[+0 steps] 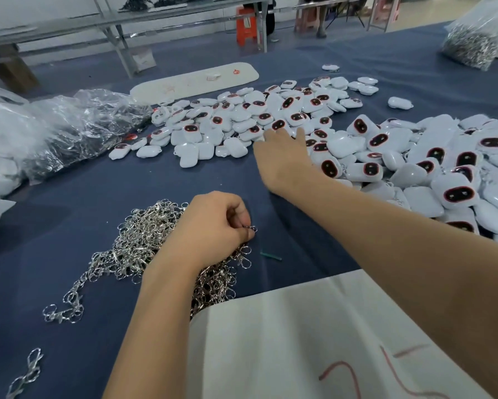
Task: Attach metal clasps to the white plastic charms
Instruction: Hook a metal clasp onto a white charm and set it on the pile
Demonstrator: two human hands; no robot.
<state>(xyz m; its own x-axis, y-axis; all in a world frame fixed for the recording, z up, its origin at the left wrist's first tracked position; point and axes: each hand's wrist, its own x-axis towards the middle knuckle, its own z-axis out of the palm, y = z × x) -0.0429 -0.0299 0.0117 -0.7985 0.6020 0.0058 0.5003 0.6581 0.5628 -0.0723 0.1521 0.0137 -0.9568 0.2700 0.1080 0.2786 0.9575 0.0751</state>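
White charms lie heaped across the far blue worktop. The right hand reaches into them, fingers extended. The left hand pinches a clasp over the nearer silver clasp pile.

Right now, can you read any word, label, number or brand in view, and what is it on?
No text can be read in this view.
White board: small red mark, too blurred to read.
White sheet at the near edge: red scribbled lines, not letters.
White charms: dark face panels with red rims, no writing visible.
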